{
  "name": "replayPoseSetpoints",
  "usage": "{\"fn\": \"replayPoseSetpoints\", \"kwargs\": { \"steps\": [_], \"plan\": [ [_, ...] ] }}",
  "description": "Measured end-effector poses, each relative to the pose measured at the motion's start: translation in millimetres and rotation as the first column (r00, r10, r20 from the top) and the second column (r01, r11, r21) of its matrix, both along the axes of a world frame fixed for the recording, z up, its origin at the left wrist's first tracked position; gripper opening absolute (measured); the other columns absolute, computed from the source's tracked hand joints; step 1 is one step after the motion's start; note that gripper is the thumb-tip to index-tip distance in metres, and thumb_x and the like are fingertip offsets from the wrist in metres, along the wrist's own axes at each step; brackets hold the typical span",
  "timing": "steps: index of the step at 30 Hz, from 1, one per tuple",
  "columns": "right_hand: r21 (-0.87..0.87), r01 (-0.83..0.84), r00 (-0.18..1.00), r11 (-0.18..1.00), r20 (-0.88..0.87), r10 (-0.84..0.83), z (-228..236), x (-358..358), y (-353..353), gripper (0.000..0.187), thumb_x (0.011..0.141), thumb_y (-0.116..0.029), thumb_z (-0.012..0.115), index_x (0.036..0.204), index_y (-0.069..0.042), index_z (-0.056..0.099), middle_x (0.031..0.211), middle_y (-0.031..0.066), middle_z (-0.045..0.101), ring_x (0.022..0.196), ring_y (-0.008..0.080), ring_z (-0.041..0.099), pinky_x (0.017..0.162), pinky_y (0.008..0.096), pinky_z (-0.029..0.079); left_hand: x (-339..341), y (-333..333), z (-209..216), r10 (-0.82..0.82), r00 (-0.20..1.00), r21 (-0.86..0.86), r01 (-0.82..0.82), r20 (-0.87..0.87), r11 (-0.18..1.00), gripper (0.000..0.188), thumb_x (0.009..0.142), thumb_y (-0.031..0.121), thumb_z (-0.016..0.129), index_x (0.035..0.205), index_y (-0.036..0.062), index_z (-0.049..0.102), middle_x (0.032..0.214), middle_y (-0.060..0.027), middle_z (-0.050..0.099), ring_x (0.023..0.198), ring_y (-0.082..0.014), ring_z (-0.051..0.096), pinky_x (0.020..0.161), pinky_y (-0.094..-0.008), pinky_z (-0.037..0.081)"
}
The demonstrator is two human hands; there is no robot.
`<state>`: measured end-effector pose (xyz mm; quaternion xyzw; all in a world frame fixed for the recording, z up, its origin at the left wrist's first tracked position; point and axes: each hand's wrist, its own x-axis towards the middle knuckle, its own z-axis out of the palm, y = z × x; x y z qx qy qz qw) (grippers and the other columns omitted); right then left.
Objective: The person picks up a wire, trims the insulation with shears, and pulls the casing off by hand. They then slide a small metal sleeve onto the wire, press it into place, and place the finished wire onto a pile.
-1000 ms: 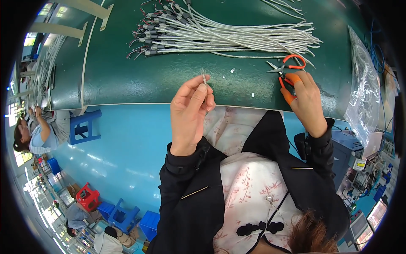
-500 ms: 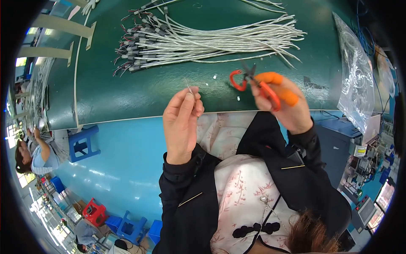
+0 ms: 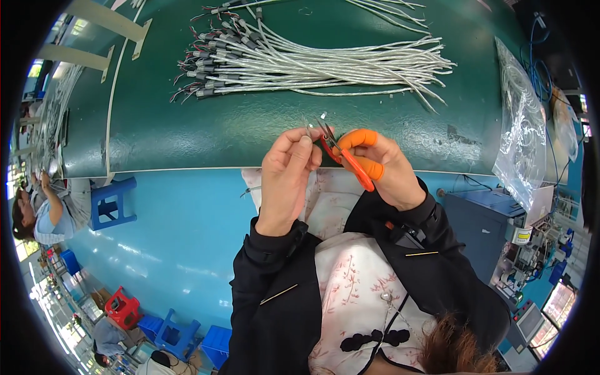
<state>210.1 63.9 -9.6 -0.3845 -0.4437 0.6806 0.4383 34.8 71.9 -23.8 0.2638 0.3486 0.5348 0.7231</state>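
My left hand (image 3: 286,178) pinches a thin, pale wire end (image 3: 307,127) between thumb and forefinger, just above the table's near edge. Beside it, my right hand (image 3: 394,172) holds scissors (image 3: 359,170) with orange-red handles; orange covers sit on two of its fingers. The dark blades are parted and point up and left, close to the wire. A dark-tipped lead (image 3: 249,190) shows left of my left wrist; whether it joins the pinched wire is hidden. Further back lies a bundle of silvery braided cables (image 3: 325,67), their grey sleeves and bare wires toward the left.
Small white scraps (image 3: 323,115) lie on the green table (image 3: 219,134) beyond my hands. Clear plastic bags (image 3: 522,131) rest at its right end. Pale brackets (image 3: 106,22) rise at the left. A person (image 3: 56,209) sits at far left near a blue stool (image 3: 113,203).
My right hand has brought the scissors left and slightly down, close to my left hand. The left hand has shifted right with the wire. The dark-tipped lead has come into sight.
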Motion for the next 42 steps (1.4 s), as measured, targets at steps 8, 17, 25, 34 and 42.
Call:
{"fn": "replayPoseSetpoints", "kwargs": {
  "steps": [8, 17, 25, 34, 42],
  "plan": [
    [-0.184, -0.099, 0.995, 0.978, -0.012, 0.099, 24, 1, 4, 0.02, 0.088, -0.009, 0.062, 0.105, -0.002, 0.052, 0.091, 0.0062, 0.061, 0.08, 0.0132, 0.061, 0.066, 0.022, 0.047, -5, -4, 11, 0.103, 0.995, -0.06, -0.102, 0.01, 0.993, 0.017, 0.095, 0.011, 0.052, 0.106, 0.0004, 0.059, 0.103, -0.0119, 0.063, 0.07, -0.0088, 0.047, 0.067, -0.0241, 0.04],
    [0.286, -0.062, 0.766, 0.956, 0.628, -0.138, 28, -1, 7, 0.025, 0.082, -0.006, 0.069, 0.098, -0.003, 0.05, 0.069, 0.0017, 0.056, 0.059, 0.0077, 0.051, 0.048, 0.0224, 0.035, -9, -6, 16, 0.191, 0.979, 0.024, -0.19, -0.065, 0.982, 0.021, 0.094, 0.009, 0.054, 0.112, -0.0015, 0.058, 0.087, -0.0061, 0.063, 0.07, -0.0094, 0.049, 0.065, -0.0245, 0.04],
    [0.52, -0.27, 0.595, 0.81, 0.752, -0.284, 45, -8, 16, 0.03, 0.072, -0.01, 0.075, 0.089, -0.004, 0.052, 0.054, 0.0049, 0.047, 0.044, 0.0181, 0.046, 0.044, 0.0297, 0.035, -10, -5, 14, 0.218, 0.975, 0.059, -0.215, -0.051, 0.975, 0.022, 0.094, 0.008, 0.054, 0.113, -0.002, 0.058, 0.088, -0.0063, 0.064, 0.071, -0.0077, 0.051, 0.064, -0.0218, 0.041],
    [0.497, -0.324, 0.566, 0.805, 0.784, -0.257, 47, -7, 23, 0.029, 0.071, -0.012, 0.075, 0.088, -0.004, 0.053, 0.055, 0.0069, 0.051, 0.046, 0.0237, 0.051, 0.044, 0.0316, 0.038, -11, -4, 14, 0.204, 0.974, 0.071, -0.198, -0.093, 0.978, 0.02, 0.094, 0.006, 0.054, 0.112, 0.0, 0.059, 0.089, -0.0058, 0.064, 0.071, -0.0077, 0.051, 0.064, -0.0219, 0.04],
    [0.48, -0.338, 0.55, 0.809, 0.799, -0.244, 50, -8, 24, 0.029, 0.071, -0.013, 0.075, 0.088, -0.004, 0.055, 0.055, 0.0074, 0.052, 0.045, 0.0252, 0.051, 0.044, 0.032, 0.038, -12, -5, 13, 0.192, 0.977, 0.081, -0.184, -0.098, 0.98, 0.02, 0.094, 0.006, 0.054, 0.112, 0.0008, 0.06, 0.089, -0.0057, 0.064, 0.072, -0.0078, 0.051, 0.065, -0.0216, 0.04]
  ]
}}
